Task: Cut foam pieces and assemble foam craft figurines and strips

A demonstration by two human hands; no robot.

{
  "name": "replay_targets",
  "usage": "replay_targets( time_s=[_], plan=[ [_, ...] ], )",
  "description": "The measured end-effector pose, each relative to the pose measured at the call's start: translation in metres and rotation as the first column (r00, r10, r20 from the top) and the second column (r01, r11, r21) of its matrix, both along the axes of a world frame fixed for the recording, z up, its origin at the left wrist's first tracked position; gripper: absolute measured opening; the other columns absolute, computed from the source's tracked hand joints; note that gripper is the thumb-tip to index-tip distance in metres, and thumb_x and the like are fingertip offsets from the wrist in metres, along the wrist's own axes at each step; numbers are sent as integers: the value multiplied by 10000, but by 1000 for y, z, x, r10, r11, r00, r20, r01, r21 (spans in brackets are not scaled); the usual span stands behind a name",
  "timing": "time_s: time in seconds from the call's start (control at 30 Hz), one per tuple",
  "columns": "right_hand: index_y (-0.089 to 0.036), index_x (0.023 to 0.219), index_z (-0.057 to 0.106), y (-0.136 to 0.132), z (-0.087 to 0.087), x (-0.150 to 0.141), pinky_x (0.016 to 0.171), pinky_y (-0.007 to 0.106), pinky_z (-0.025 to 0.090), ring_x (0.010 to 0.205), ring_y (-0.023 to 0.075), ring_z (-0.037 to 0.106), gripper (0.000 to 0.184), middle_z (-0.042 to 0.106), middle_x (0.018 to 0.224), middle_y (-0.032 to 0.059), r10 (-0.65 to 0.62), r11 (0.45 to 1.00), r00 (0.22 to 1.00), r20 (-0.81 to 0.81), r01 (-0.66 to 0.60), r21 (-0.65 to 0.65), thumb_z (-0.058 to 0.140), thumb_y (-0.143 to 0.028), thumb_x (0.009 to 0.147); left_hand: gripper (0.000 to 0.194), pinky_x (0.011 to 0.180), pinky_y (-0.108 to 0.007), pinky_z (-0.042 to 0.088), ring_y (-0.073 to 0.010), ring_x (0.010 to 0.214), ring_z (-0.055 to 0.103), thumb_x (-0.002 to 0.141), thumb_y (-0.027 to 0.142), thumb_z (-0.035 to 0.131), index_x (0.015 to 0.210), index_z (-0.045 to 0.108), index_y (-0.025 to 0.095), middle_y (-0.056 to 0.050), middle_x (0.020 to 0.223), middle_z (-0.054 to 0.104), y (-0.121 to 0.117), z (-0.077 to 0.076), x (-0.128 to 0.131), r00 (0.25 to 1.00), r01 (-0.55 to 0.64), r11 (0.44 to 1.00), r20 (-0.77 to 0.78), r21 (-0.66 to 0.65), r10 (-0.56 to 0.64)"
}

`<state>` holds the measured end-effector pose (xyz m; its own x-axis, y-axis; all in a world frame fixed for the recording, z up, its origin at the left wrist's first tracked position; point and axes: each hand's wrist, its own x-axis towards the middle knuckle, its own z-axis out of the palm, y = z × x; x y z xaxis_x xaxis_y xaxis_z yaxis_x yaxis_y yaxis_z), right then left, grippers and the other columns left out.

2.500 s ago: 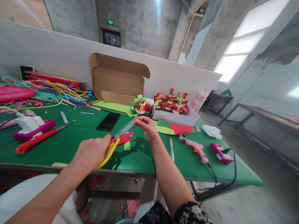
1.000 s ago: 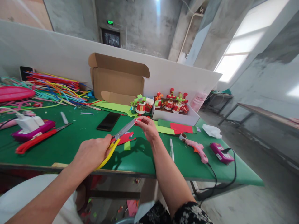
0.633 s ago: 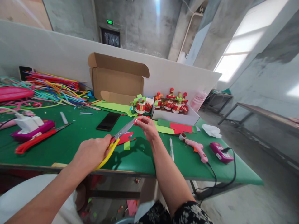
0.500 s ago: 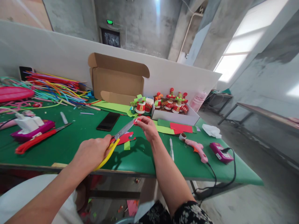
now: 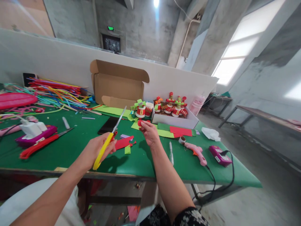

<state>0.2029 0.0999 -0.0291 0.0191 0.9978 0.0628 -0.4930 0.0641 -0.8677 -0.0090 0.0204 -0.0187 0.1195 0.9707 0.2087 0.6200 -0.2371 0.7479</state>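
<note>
My left hand (image 5: 92,150) holds scissors (image 5: 103,150) with yellow handles, their blades shut and pointing up and away. My right hand (image 5: 150,133) pinches a small round red paper piece (image 5: 139,123) between thumb and fingertips. The scissors' tip is apart from that piece. On the green table under and between my hands lie a red paper scrap (image 5: 123,143) with a notched end, a light green scrap (image 5: 127,149) and a purple scrap (image 5: 126,136). A black phone (image 5: 108,125) lies behind the scissors, partly covered by them.
A white box (image 5: 172,120) of red and green paper-cup figures stands behind my right hand. An open cardboard box (image 5: 118,84) is at the back. Coloured strips (image 5: 58,91) and red-handled pliers (image 5: 42,146) are left. A pink glue gun (image 5: 196,152) and purple power socket (image 5: 219,155) are right.
The scissors have come away from the red paper piece and swung upright in my left hand. My right hand has turned slightly, showing the piece's round shape. The view has tilted up a little.
</note>
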Motion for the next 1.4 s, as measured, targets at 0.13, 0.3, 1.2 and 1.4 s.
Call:
replay_targets(
  time_s=[0.13, 0.3, 1.2, 1.4],
  plan=[
    [-187, 696, 696, -40, 3, 2, 692, 278, 498, 530, 77, 503, 322, 639, 600, -46, 15, 995, 994, -107, -25, -95, 897, -289, 466, 396, 595, -311, 522, -213, 650, 672, 681, 565, 662, 801, 580, 197, -61, 743, 720, -12, 0, 17, 926, 3, 996, 377, -91, 31],
    [-188, 644, 648, -118, -4, 11, 668, 246, 485, 527, 73, 507, 331, 612, 573, -57, -9, 984, 988, -154, -19, -176, 909, -295, 471, 429, 661, -325, 566, -213, 756, 694, 633, 515, 759, 803, 543, 186, -83, 908, 724, -58, -9, 49, 757, 60, 979, 648, -195, 82],
    [-175, 609, 670, -208, -35, 42, 554, 209, 368, 519, 71, 453, 324, 585, 563, -41, -68, 968, 995, -67, 50, -246, 901, -385, 524, 360, 464, -250, 385, -112, 448, 468, 634, 493, 685, 741, 481, 216, 69, 542, 501, -110, -23, 125, 856, 168, 950, 517, -263, -9],
    [-178, 618, 666, -213, -41, 39, 523, 204, 364, 487, 66, 466, 324, 609, 574, -36, 6, 956, 995, -96, -34, -292, 914, -350, 501, 363, 481, -264, 393, -132, 445, 475, 657, 541, 640, 747, 476, 230, 63, 523, 501, -98, -16, 111, 896, 91, 972, 443, -217, 15]
  ],
)
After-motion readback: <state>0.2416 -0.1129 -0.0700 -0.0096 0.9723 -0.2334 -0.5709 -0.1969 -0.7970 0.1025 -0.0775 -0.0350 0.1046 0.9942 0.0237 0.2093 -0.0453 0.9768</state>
